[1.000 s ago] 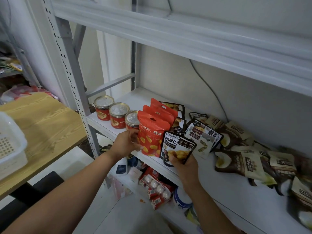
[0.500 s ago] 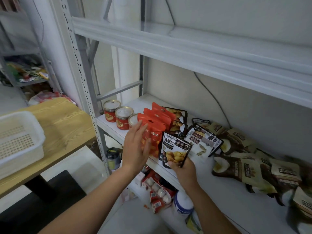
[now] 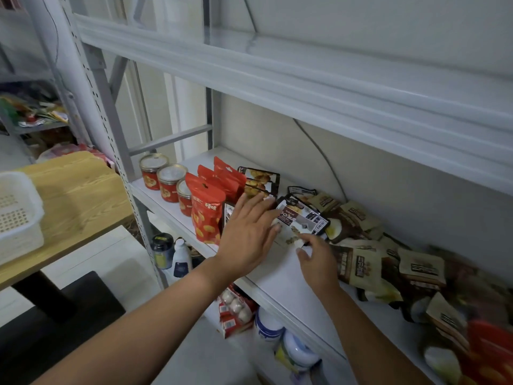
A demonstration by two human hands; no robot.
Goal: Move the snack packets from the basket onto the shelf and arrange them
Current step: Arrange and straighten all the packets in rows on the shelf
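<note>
On the white shelf (image 3: 280, 273) three red snack packets (image 3: 206, 215) stand upright in a row, with black packets (image 3: 261, 180) behind them. My left hand (image 3: 247, 232) is open with fingers spread, flat against a black packet (image 3: 228, 215) that stands just right of the front red one. My right hand (image 3: 316, 259) pinches the lower edge of a black-and-white packet (image 3: 302, 218) that leans next to it. The white basket (image 3: 16, 218) sits on the wooden table at the far left; its inside is not visible.
Three red cans (image 3: 166, 182) line the shelf's left end. A loose pile of brown and cream packets (image 3: 388, 262) covers the shelf's right side. An upper shelf board (image 3: 305, 87) hangs overhead. Bottles and jars (image 3: 180, 257) crowd the lower shelf. The wooden table (image 3: 75, 201) is left of the rack.
My left hand left the red packet and moved right onto the black packet. My right hand let go of that black packet and shifted right to the black-and-white one.
</note>
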